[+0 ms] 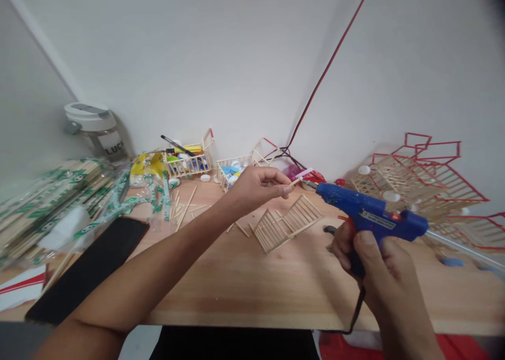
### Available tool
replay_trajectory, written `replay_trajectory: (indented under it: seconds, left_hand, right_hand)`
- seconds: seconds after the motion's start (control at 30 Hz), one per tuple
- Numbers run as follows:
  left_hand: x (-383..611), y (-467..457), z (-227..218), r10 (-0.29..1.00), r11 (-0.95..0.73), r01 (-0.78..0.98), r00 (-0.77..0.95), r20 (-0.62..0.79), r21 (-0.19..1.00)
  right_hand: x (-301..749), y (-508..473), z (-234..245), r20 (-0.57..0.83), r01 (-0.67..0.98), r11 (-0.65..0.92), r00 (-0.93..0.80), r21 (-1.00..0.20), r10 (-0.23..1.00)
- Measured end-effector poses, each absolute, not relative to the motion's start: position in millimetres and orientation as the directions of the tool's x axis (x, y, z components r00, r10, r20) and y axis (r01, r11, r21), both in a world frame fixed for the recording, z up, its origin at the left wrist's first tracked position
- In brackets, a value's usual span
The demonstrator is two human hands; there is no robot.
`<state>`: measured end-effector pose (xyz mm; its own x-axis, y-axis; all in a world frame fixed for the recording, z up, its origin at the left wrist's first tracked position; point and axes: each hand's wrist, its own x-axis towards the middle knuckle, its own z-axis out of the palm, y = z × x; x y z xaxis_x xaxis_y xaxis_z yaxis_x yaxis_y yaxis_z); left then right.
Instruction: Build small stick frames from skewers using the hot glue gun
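My right hand (379,265) is closed round the handle of a blue hot glue gun (355,202), a clear glue stick (461,244) poking from its back end. The nozzle points left, close to the tip of a short wooden stick (295,182) pinched in my left hand (262,187). I cannot tell whether nozzle and stick touch. On the table below lies a small slatted frame (288,223) made of glued wooden sticks, its two panels set at an angle.
Packs of wooden sticks (59,197) and a black slab (90,268) lie at left, before a lidded jar (97,131). Small stick carts (187,163) holding bottle caps stand along the wall. Red-edged stick carts (414,176) are piled at right. A cable (357,312) hangs from the glue gun.
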<state>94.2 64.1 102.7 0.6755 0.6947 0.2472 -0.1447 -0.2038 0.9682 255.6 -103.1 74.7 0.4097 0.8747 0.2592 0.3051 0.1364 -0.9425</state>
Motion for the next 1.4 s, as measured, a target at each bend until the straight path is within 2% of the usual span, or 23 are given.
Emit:
replay_trajectory:
  seconds: [0.2,0.33,0.53,0.63,0.73,0.83,0.93,1.03,1.1,1.17,1.27,1.33,1.37,1.4]
  left_hand:
    - [93.5,64.9,102.5,0.681,-0.163,-0.132,0.702,0.209,0.978]
    - [92.5,65.7,103.3,0.647,-0.201,-0.135,0.725,0.235,0.97]
    - [92.9,67.8,100.6,0.586,-0.292,-0.182,0.742,0.327,0.939]
    - [93.4,69.0,99.2,0.569,-0.337,-0.172,0.746,0.346,0.926]
    - [93.4,70.5,98.8,0.596,-0.395,-0.139,0.714,0.368,0.908]
    - [92.2,73.1,99.4,0.629,-0.44,-0.138,0.658,0.414,0.887]
    - [89.7,76.1,100.4,0.657,-0.438,-0.14,0.625,0.422,0.888]
    - [87.8,78.0,100.8,0.7,-0.389,-0.108,0.611,0.37,0.915]
    - [88.0,78.4,100.3,0.718,-0.359,-0.087,0.611,0.335,0.929]
    - [89.4,78.4,99.4,0.723,-0.342,-0.066,0.618,0.307,0.937]
    - [93.1,78.4,97.6,0.72,-0.34,-0.04,0.632,0.287,0.94]
    - [95.8,78.6,96.7,0.714,-0.346,-0.031,0.64,0.284,0.938]
    - [97.0,78.7,96.3,0.713,-0.351,-0.026,0.641,0.285,0.936]
    - [98.0,78.7,96.2,0.715,-0.356,-0.018,0.639,0.285,0.934]
  right_hand:
    - [253.5,-104.4,78.1,0.249,0.333,0.11,0.41,-0.936,0.877]
    - [255.7,-103.6,73.6,0.21,0.288,0.07,0.492,-0.955,0.845]
    - [258.9,-103.4,71.6,0.25,0.332,0.089,0.484,-0.939,0.838]
    - [252.2,-102.4,82.1,0.236,0.247,0.125,0.493,-0.961,0.837]
    - [252.9,-98.6,93.6,0.237,0.095,0.22,0.53,-0.971,0.814]
    - [272.4,-94.8,101.5,0.248,0.011,0.301,0.595,-0.954,0.765]
    - [309.2,-97.6,103.3,0.169,-0.076,0.307,0.698,-0.949,0.696]
    - [354.2,-112.7,93.1,0.007,-0.169,0.183,0.715,-0.968,0.699]
    - [384.2,-128.2,77.9,-0.124,-0.174,-0.004,0.689,-0.985,0.714]
    - [412.1,-144.7,57.7,-0.187,-0.166,-0.099,0.68,-0.981,0.709]
    - [449.7,-163.0,25.7,-0.249,-0.078,-0.289,0.745,-0.954,0.619]
    - [471.7,-168.1,9.2,-0.18,0.059,-0.341,0.758,-0.938,0.627]
    - [481.3,-168.8,3.6,-0.105,0.223,-0.414,0.764,-0.882,0.637]
    - [489.8,-168.6,-0.3,0.036,0.404,-0.491,0.799,-0.772,0.601]
